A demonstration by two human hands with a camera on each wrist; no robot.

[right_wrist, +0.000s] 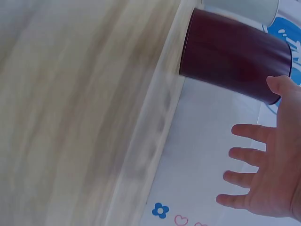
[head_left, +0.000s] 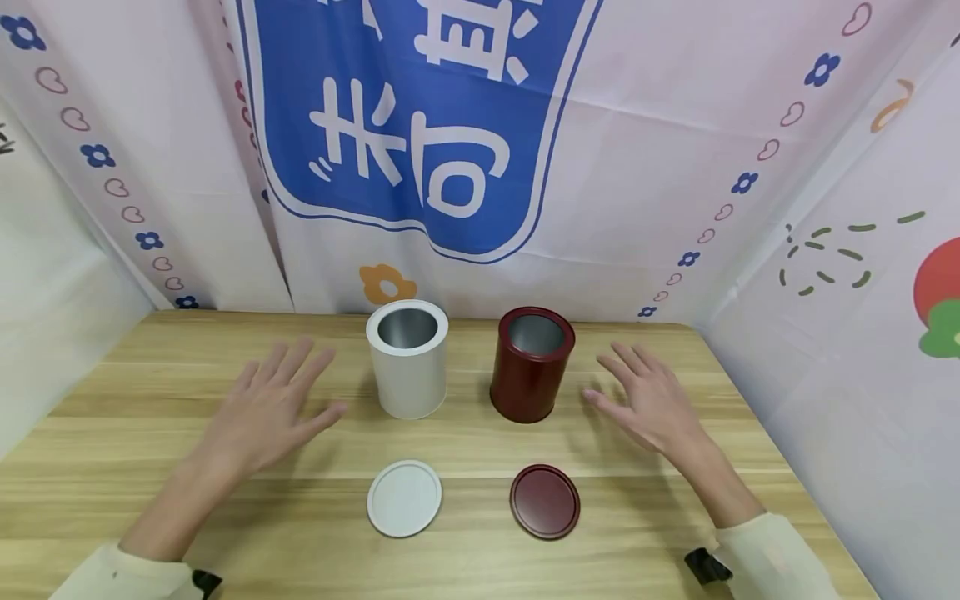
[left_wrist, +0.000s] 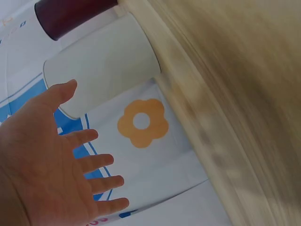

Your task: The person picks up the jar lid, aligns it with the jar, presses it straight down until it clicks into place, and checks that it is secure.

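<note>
A white canister (head_left: pixel 411 379) and a dark red canister (head_left: pixel 528 375) stand upright side by side, their tops uncovered and grey inside. In front of the white one lies a round white lid (head_left: pixel 404 498); a dark red lid (head_left: pixel 545 502) lies before the red one. My left hand (head_left: pixel 262 412) hovers left of the white canister, fingers spread and holding nothing. On the other side, my right hand (head_left: pixel 648 398) is held over the table to the right of the red canister, also with spread fingers and touching nothing. Both wrist views show a gap between fingertips and canister.
The wooden table (head_left: pixel 480 567) ends at the back against a hanging white cloth (head_left: pixel 637 167) with a blue printed sign (head_left: pixel 420 125). White cloth walls printed with patterns close in the left and right sides.
</note>
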